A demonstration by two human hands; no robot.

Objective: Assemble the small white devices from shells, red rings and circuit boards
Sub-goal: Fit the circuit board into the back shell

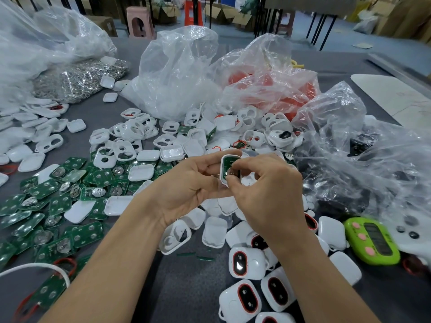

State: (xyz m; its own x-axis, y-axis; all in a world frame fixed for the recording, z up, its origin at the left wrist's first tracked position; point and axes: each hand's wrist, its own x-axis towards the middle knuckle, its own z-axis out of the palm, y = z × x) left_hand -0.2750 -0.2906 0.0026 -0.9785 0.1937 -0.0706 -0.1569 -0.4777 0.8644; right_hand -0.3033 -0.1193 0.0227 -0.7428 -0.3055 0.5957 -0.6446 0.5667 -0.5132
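We see the left grip (186,187) curled round a white shell (223,159), green board (227,164) inside. The right grip (268,190) pinches that board; finished devices (247,262) lie below it.

A single wide-angle camera on the person's head looks forward and down, close above the left hand (186,185) and right hand (268,190) mid-frame, over the grey table (186,287) to a far pink stool (140,22).
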